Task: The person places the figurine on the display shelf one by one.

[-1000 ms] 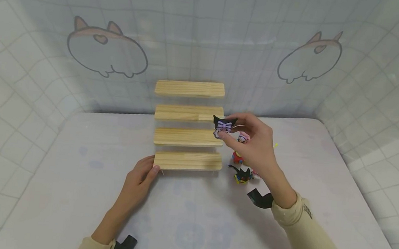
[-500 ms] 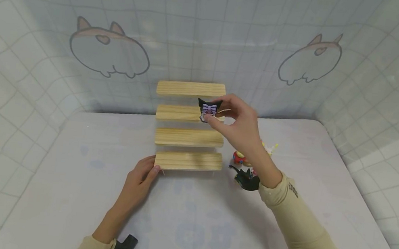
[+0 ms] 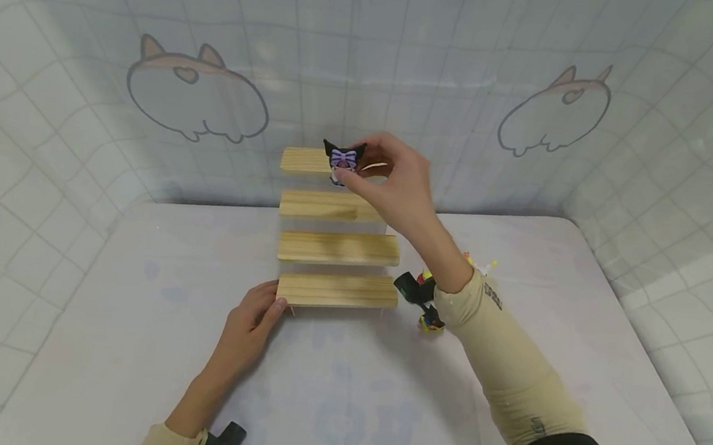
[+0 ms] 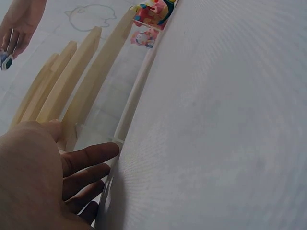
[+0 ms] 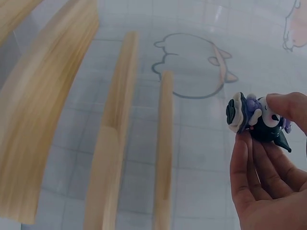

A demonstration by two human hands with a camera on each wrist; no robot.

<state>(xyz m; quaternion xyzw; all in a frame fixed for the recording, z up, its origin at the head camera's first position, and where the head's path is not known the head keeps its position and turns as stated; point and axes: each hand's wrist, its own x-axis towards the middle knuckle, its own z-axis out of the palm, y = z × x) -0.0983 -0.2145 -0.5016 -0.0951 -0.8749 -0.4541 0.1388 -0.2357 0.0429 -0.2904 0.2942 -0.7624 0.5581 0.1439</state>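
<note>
My right hand [image 3: 393, 179] pinches a small toy figurine [image 3: 342, 163] with black pointed ears and a purple bow, thumb on one side and fingertips on the other. It is held up in front of the top step of a wooden tiered display stand [image 3: 340, 250]. In the right wrist view the figurine [image 5: 261, 115] lies sideways, showing a dark ruffled base and white face. My left hand [image 3: 251, 324] holds the left end of the lowest step, thumb at its front corner. In the left wrist view, the fingers [image 4: 86, 158] reach along its transparent side panel.
Several more figurines stand right of the stand, among them a black-and-yellow one [image 3: 431, 321] and a white one with yellow tips [image 3: 487, 267], partly hidden by my right forearm. A white grid-patterned sheet [image 3: 393, 59] rises behind the stand and along both sides.
My right hand has carried the figurine leftward and away from me, from beside the stand to the top step. My left hand has stayed at the lowest step.
</note>
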